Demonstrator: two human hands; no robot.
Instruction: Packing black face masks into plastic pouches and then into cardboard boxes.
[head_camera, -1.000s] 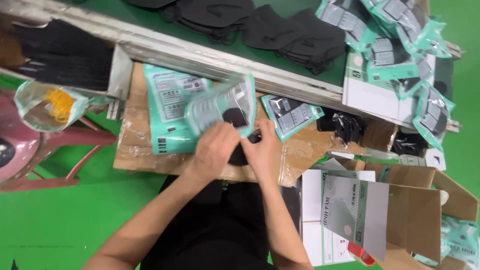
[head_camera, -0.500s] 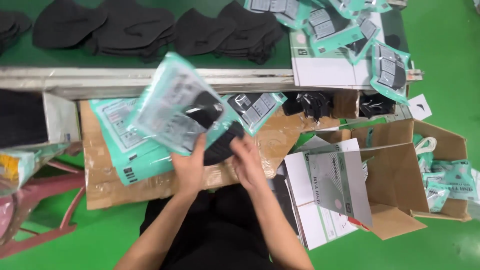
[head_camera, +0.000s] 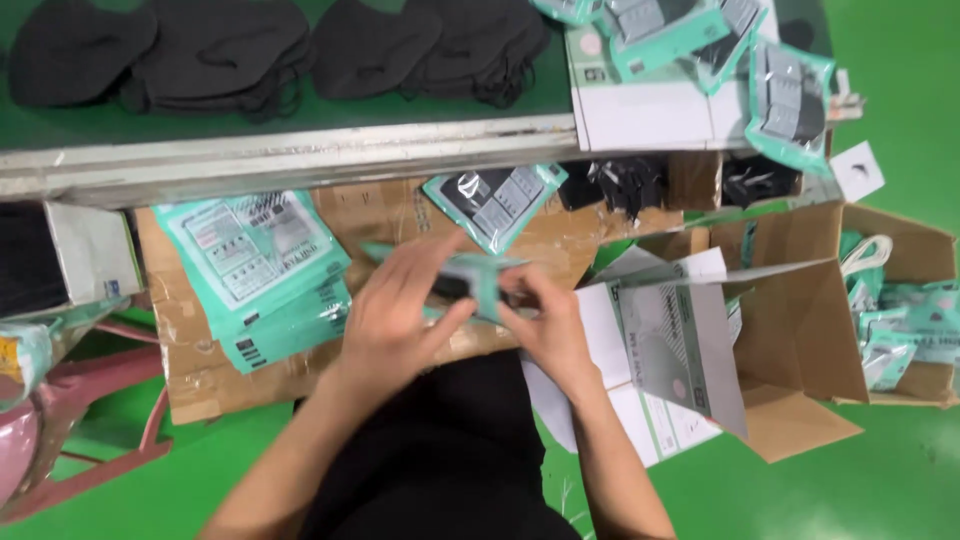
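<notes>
Both my hands hold one teal plastic pouch (head_camera: 478, 279) with a dark mask inside, low over the cardboard sheet (head_camera: 200, 370) on my lap. My left hand (head_camera: 400, 310) grips its left side with fingers spread over the top. My right hand (head_camera: 545, 320) pinches its right end. To the left lies a stack of flat teal pouches (head_camera: 255, 265). Another filled pouch (head_camera: 492, 203) rests just beyond my hands.
Black masks (head_camera: 220, 60) lie in piles on the green table beyond a metal rail (head_camera: 300, 155). White cartons (head_camera: 660, 360) and an open cardboard box (head_camera: 800, 330) with filled pouches stand to the right. A pink stool (head_camera: 60, 440) is at the left.
The pouch was held up and tilted at chest height; it has come down flat between both hands, lower and further right. The view has shifted left across the bench.
</notes>
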